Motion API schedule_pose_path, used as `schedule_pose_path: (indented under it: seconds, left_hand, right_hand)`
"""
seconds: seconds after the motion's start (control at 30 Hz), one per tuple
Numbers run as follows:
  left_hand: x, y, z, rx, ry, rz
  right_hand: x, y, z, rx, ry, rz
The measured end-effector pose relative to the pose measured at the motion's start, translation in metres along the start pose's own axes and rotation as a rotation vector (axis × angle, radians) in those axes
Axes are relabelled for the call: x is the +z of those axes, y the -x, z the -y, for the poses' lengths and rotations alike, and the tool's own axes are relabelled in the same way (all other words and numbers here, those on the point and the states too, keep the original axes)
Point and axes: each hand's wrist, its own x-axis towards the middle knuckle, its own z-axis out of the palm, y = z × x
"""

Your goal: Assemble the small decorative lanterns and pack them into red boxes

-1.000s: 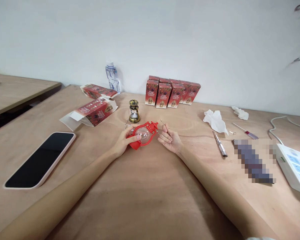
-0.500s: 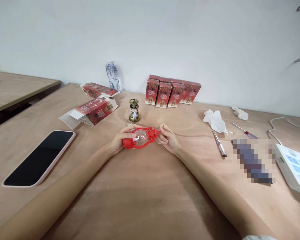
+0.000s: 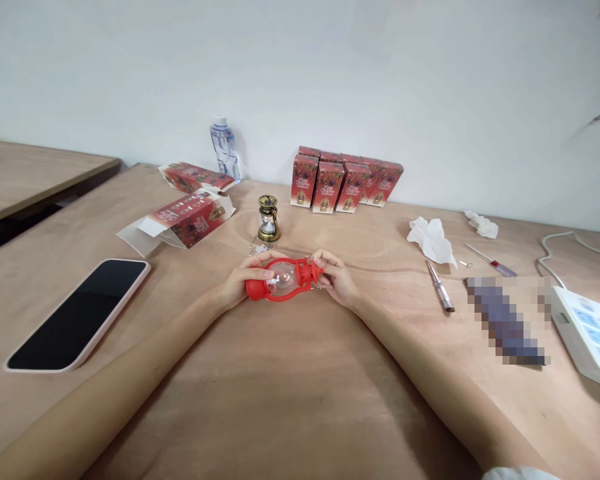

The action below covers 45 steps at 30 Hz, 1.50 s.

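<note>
A small red lantern [image 3: 283, 279] with a clear bulb-shaped globe lies sideways between my hands, just above the wooden table. My left hand [image 3: 243, 280] is closed around its base, thumb along the globe. At the other end, my right hand [image 3: 336, 277] has its fingers pinched at the lantern's pointed top, where a thin wire handle partly shows. Just beyond my hands stands a bronze-coloured lantern [image 3: 269, 220], upright. Small metal pieces [image 3: 261, 248] lie at its foot, partly covered by my left hand.
Several red boxes [image 3: 329, 187] stand by the wall. Opened boxes [image 3: 193, 217] and a water bottle [image 3: 224, 148] are back left; a phone [image 3: 77, 317] lies nearer. Tissues [image 3: 431, 240], screwdrivers [image 3: 440, 287], a blurred dark object [image 3: 505, 321] and a power strip [image 3: 587, 333] occupy the right.
My right-hand fingers have shifted slightly at the lantern's top, and the top end has moved a little right and down. My left hand keeps its hold on the base.
</note>
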Motion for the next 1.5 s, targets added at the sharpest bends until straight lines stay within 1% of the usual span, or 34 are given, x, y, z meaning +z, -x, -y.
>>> schedule_pose_path:
  seconds: [0.1,0.37,0.5,0.63,0.77,0.83,0.97,1.03,1.17,1.27,1.33,1.37,1.43,1.47,1.5]
  left_hand:
    - [0.001,0.0,-0.002,0.011,0.013,-0.007]
    - [0.001,0.0,-0.001,0.002,0.027,0.013]
    - [0.0,0.001,0.001,0.007,0.026,-0.013]
    - [-0.001,0.003,0.001,0.012,0.026,-0.026]
    - [0.0,0.004,0.0,0.022,0.003,-0.013]
    - [0.002,0.004,0.0,0.035,-0.026,-0.02]
    - [0.007,0.004,0.001,0.085,-0.088,-0.08]
    - [0.008,0.003,0.003,0.086,-0.089,-0.086]
    - [0.008,0.002,0.005,0.105,-0.111,-0.095]
    - [0.01,0.002,0.006,0.133,-0.216,-0.102]
    - [0.013,0.002,0.005,0.144,-0.288,-0.105]
    - [0.014,0.003,0.006,0.15,-0.317,-0.115]
    - [0.016,0.003,0.007,0.167,-0.352,-0.164]
    - [0.016,0.002,0.008,0.179,-0.353,-0.187]
    - [0.016,0.002,0.01,0.197,-0.344,-0.201]
  right_hand:
    - [0.0,0.0,0.0,-0.015,-0.024,-0.006]
    - [0.002,0.0,0.0,0.001,-0.013,0.014]
    - [0.002,0.0,0.0,0.005,0.003,0.004]
    - [0.001,-0.002,0.001,0.014,0.051,-0.012]
    - [-0.001,-0.002,0.004,-0.03,0.152,-0.03]
    - [-0.002,-0.001,0.004,-0.052,0.216,-0.076]
    - [-0.002,0.001,0.003,-0.09,0.351,-0.235]
    - [-0.002,0.001,0.003,-0.096,0.382,-0.27]
    - [-0.009,-0.006,0.01,0.008,0.326,-0.289]
    - [-0.02,-0.014,0.022,0.062,0.341,-0.387]
    - [-0.022,-0.015,0.032,0.03,0.39,-0.478]
    - [-0.02,-0.014,0.039,-0.01,0.433,-0.521]
    - [-0.007,-0.004,0.054,-0.129,0.569,-0.554]
    - [0.002,0.003,0.062,-0.22,0.665,-0.527]
    - [0.013,0.012,0.07,-0.299,0.757,-0.428]
